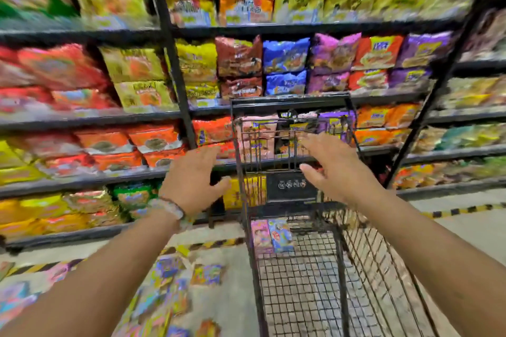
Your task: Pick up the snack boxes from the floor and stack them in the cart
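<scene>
A black wire cart [339, 238] stands in front of me, its basket running toward the shelves. Two snack boxes, one pink [260, 236] and one blue [280, 235], stand side by side at the basket's far left corner. Several colourful snack boxes [175, 290] lie scattered on the floor to the left of the cart. My left hand [191, 183] is raised just left of the cart's left edge, fingers spread and holding nothing. My right hand [328, 164] hovers over the cart's far end, fingers straight and empty.
Black shelving [175, 74] packed with bright snack bags fills the view behind the cart. A yellow-and-black striped line [462, 210] runs along the floor at the shelf base. Bare grey floor lies to the right of the cart.
</scene>
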